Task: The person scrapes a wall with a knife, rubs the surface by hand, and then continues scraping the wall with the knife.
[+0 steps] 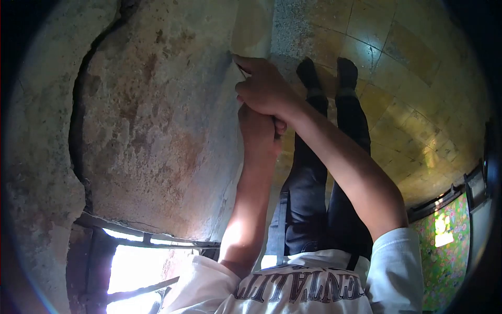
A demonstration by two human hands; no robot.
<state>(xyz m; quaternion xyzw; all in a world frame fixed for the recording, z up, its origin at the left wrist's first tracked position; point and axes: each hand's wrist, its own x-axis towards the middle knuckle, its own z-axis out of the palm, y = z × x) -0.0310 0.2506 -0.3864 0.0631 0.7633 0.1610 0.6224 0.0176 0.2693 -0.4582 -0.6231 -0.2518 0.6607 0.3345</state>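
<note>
My right hand (261,86) is closed right beside the plastered wall (157,104), its index finger reaching to the wall surface. A thin pale edge (241,70) shows between its fingers; I cannot tell what it belongs to. My left hand (259,124) sits just below, overlapped by the right one, with curled fingers showing at its side. What it grips, if anything, is hidden. A smoother, lighter patch (253,26) lies on the wall just beyond the hands.
A long dark crack (77,115) runs down the stained wall. My feet (327,76) stand on yellowish floor tiles (408,57). Behind me are a bright barred opening (138,267) at left and a green flowered cloth (444,256) at right.
</note>
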